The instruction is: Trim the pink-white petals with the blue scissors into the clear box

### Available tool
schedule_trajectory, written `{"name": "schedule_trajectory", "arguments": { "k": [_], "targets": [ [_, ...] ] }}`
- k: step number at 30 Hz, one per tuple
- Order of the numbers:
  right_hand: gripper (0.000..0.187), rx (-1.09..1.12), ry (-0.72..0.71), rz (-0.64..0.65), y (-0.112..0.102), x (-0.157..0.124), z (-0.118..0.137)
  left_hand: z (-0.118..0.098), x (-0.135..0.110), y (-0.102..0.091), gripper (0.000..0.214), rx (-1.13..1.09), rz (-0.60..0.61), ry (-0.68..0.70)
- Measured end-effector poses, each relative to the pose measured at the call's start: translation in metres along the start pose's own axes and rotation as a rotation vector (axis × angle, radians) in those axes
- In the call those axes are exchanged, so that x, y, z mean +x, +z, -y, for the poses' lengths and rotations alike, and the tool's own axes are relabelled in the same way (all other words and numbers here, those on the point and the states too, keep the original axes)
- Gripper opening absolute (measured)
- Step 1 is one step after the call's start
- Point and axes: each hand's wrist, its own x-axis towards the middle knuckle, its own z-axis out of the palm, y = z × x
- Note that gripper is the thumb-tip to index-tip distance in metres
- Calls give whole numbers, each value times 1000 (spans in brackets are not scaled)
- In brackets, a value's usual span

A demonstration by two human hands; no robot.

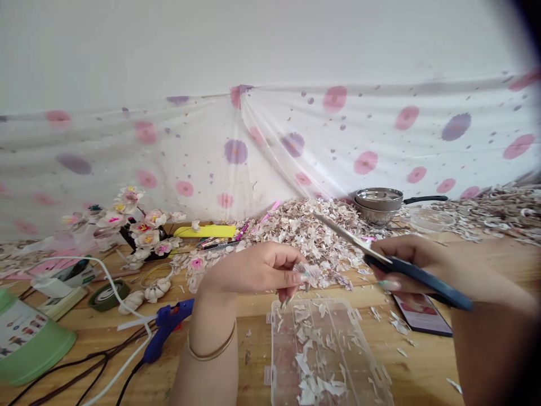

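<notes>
Clear plastic box (325, 355) holding shell flakes lies nearest, below the hands, with glue gun (167, 330) to its left and phone (418, 313) to its right. Left hand (253, 270) pinches shell piece (309, 274) between thumb and fingers, above the box. Piece is ragged, pinkish white. Right hand (412, 262) grips blue-handled scissors (406, 275), blades angled up and away. Behind: heap of shell flakes (296, 231), metal bowls (378, 206), shell flowers (139, 231). Wooden table (422, 361) underneath, flowered cloth (338, 141) hanging beyond.
</notes>
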Motion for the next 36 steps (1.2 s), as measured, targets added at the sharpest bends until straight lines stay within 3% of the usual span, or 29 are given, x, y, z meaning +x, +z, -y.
{"name": "schedule_trajectory", "arguments": {
  "k": [5,10,15,21,26,29,33,36],
  "targets": [
    [32,-93,-222,-250,33,23,5,4,12,1,31,-28,96,-71],
    [33,-41,-249,-167,43,32,4,7,14,-1,30,-70,130,-103],
    [26,-11,-330,-219,44,33,-1,5,15,0,31,-99,62,-69],
    [25,-3,-464,-531,54,37,-3,1,20,10,26,-87,-96,50],
    [23,53,-546,-655,62,36,-1,-1,21,22,21,-43,-268,241],
    [27,170,-559,-574,58,36,-3,-4,16,25,17,-41,-334,334],
    [46,168,-680,-296,45,38,-7,-7,8,26,12,-42,-433,530],
    [51,52,-656,-29,36,35,-10,-6,6,28,10,-36,-503,630]
  ]
}}
